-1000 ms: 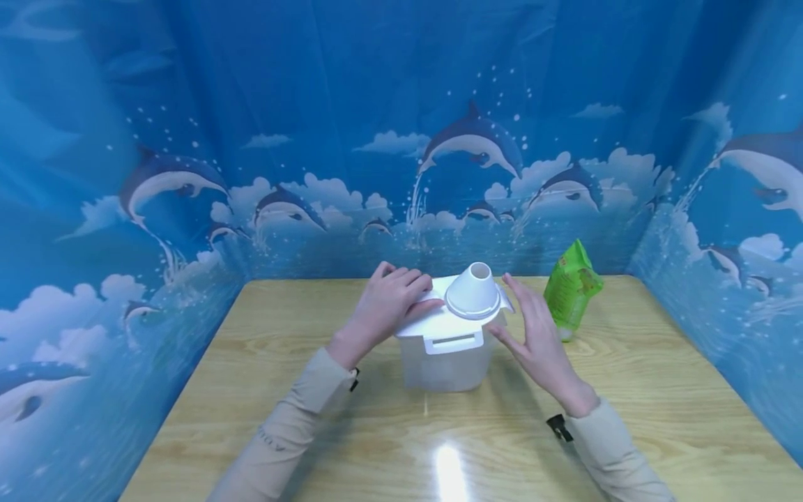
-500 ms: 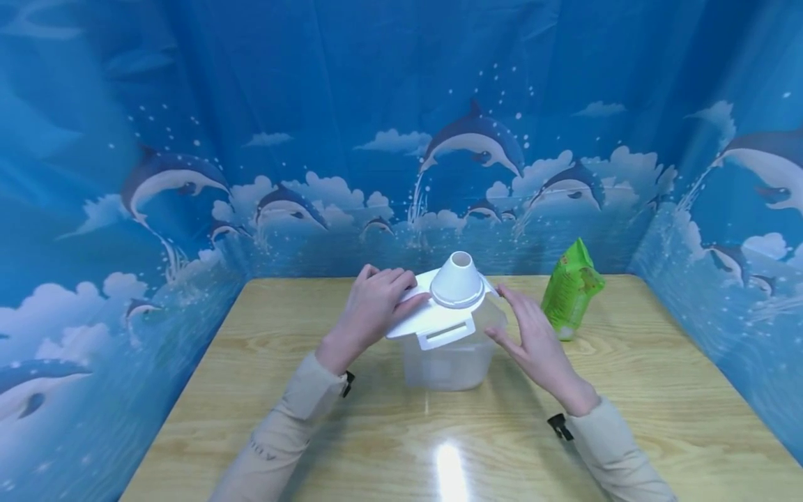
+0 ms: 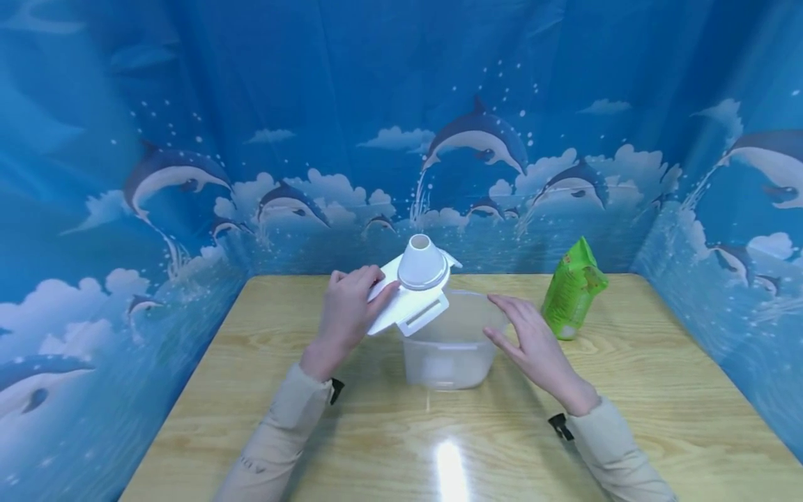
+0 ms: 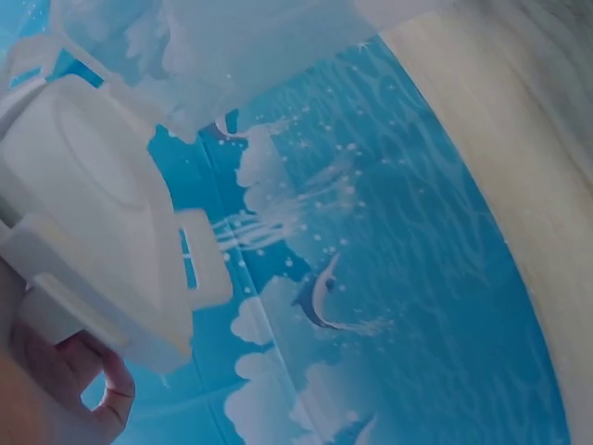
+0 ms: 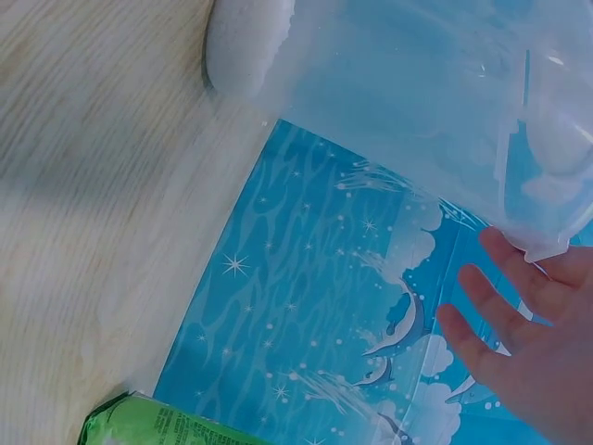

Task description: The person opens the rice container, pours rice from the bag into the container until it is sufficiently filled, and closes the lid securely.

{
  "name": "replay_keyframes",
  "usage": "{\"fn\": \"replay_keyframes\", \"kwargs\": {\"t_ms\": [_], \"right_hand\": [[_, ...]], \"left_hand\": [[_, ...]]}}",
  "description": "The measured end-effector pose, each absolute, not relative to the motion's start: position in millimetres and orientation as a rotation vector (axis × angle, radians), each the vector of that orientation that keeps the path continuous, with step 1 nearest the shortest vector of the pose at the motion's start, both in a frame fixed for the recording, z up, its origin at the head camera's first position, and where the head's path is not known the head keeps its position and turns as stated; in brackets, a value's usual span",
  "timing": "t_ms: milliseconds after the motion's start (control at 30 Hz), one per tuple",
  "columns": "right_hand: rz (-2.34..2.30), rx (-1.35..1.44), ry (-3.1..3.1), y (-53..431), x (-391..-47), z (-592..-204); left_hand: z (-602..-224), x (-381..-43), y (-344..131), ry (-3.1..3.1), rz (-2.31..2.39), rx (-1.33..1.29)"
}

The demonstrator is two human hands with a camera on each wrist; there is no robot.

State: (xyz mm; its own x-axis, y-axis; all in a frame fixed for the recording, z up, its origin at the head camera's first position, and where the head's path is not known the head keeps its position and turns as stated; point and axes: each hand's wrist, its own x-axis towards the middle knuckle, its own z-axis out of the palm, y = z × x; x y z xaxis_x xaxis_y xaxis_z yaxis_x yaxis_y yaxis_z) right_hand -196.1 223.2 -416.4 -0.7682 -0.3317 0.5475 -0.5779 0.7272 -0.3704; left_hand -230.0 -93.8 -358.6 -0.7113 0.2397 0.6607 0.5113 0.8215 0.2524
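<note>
Across the near part of the counter (image 3: 370, 446), two sleeves reach forward. The left hand (image 3: 345, 310) has its grip pinched on one edge of the white lid (image 3: 409, 303); the right hand (image 3: 536, 348) keeps its grip wide, fingers nearly straight at the right rim of the clear container (image 3: 452, 366), which stands upright between them, mouth uncovered. Held by one edge, the tilted lid could twist loose, and the white cone (image 3: 422, 265) on it might slide if it merely rests there; the frames do not show whether it is fixed. A knock from the lid could shift the container. A second ago the lid covered it; now it is off leftward, the right hand little changed. Farther back, the green bag (image 3: 572, 289) stands as before.
</note>
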Motion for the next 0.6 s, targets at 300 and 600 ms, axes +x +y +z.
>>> {"fn": "replay_keyframes", "kwargs": {"t_ms": [300, 600], "right_hand": [[0.751, 0.689, -2.496, 223, -196, -416], [0.773, 0.684, -2.502, 223, -195, -416]], "left_hand": [[-375, -233, -118, -2.326, -0.648, -0.371], [-391, -234, -135, -2.342, -0.653, -0.201]]}}
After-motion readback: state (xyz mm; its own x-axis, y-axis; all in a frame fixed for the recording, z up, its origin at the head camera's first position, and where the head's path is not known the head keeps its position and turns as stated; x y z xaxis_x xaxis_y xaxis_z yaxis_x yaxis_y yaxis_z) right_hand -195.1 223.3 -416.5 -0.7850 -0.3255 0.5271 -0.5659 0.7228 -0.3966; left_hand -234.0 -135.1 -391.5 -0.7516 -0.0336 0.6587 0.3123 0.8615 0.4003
